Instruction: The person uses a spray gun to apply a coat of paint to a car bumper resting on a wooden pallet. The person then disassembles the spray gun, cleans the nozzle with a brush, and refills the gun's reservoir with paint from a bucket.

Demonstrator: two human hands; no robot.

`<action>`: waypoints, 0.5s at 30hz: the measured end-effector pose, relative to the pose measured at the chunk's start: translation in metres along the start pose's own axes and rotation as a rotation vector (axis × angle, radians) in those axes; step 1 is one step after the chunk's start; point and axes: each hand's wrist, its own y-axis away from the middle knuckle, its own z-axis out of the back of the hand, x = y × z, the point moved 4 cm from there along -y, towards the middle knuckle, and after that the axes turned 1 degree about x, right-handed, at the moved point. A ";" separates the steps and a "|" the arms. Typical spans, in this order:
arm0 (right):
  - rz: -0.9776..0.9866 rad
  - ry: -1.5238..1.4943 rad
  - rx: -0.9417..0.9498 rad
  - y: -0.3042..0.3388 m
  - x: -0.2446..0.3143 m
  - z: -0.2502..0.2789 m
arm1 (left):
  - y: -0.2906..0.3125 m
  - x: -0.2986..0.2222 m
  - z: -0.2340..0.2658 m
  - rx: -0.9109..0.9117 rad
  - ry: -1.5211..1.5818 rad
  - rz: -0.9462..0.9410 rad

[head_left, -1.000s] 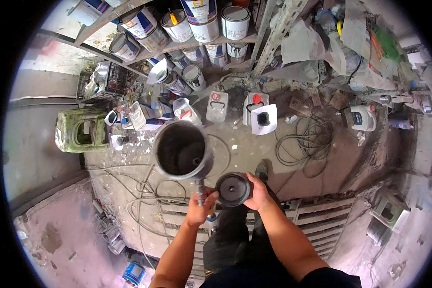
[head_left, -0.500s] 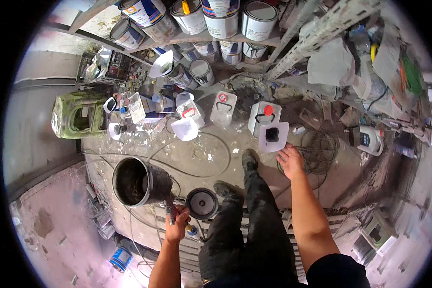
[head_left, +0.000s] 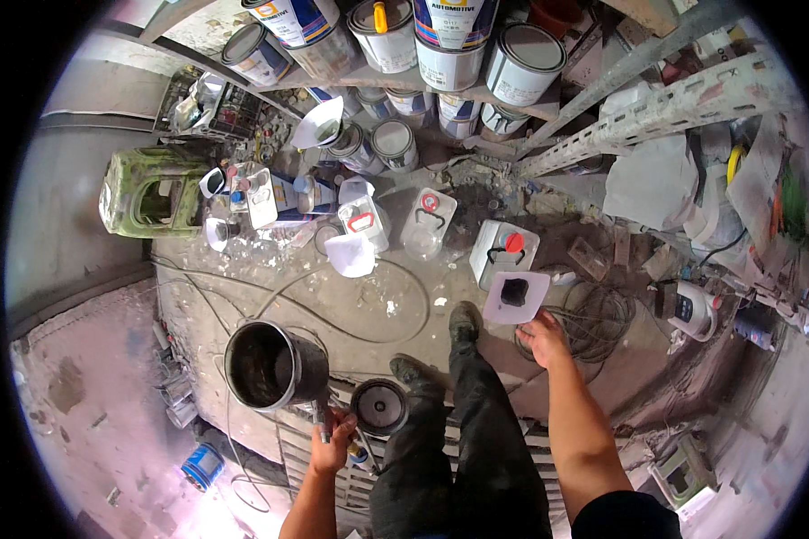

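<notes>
On the left, my left hand (head_left: 333,438) is closed around the metal handle of a wide dark cup (head_left: 274,366), which looks like a spray gun with its cup uncovered. The cup's mouth faces up and its inside is dark. Right beside that hand shows a round black lid (head_left: 379,407); whether the hand touches it I cannot tell. My right hand (head_left: 542,339) pinches the lower edge of a white funnel-like plastic piece (head_left: 500,310) with a dark square opening. Just beyond it stands a translucent jug (head_left: 494,247) with a red cap, partly covered by the funnel.
More jugs (head_left: 429,225) and white cut-plastic funnels (head_left: 351,255) stand across the floor ahead. Paint cans (head_left: 526,65) fill a shelf at the back. A hose (head_left: 395,340) loops over the floor, with a coil (head_left: 593,328) at right. A green plastic stool (head_left: 153,193) lies at far left.
The whole view has shifted, so most things sit lower in the picture and the shelf looks larger. Both hands keep their holds on the dark cup's handle and the white funnel.
</notes>
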 end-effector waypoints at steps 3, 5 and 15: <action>0.046 -0.011 -0.002 -0.004 0.001 0.006 | -0.003 -0.002 -0.006 0.032 -0.079 -0.010; 0.044 -0.015 -0.004 -0.002 0.002 0.000 | -0.002 -0.004 -0.006 0.002 -0.027 -0.069; 0.091 -0.049 0.011 -0.006 -0.002 0.006 | -0.001 0.000 -0.005 0.014 -0.085 -0.105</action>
